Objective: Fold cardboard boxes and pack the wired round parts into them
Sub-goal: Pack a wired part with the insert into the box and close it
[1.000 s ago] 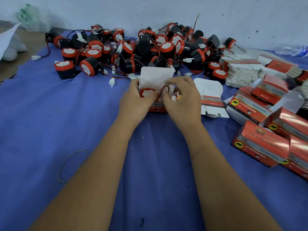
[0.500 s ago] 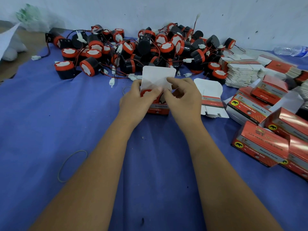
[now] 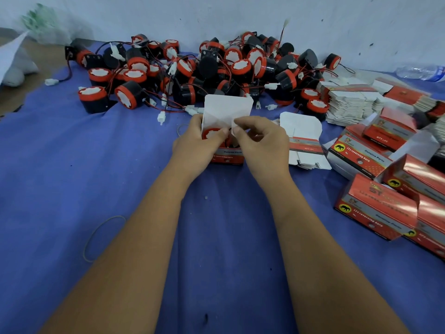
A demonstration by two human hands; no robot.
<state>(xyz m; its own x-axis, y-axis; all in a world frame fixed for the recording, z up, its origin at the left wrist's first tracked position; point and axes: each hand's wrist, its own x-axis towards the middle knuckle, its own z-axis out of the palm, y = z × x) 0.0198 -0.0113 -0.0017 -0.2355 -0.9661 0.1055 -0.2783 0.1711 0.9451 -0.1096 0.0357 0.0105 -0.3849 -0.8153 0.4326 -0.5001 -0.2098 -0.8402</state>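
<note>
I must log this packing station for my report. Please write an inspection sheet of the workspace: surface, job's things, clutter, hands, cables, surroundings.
Surface: blue cloth, creased, a few small specks.
Job's things: open box with a round part inside, lid flap upright; pile of round parts at the back; flat box blanks and closed boxes to the right.
Clutter: rubber band on the cloth; plastic bottle by the wall.
Hands: left hand holds the box and part; right hand pinches a white side flap.
Cables: red and black wires with white connectors tangled through the pile.
Surroundings: pale wall behind; plastic bag in the far left corner.
</note>
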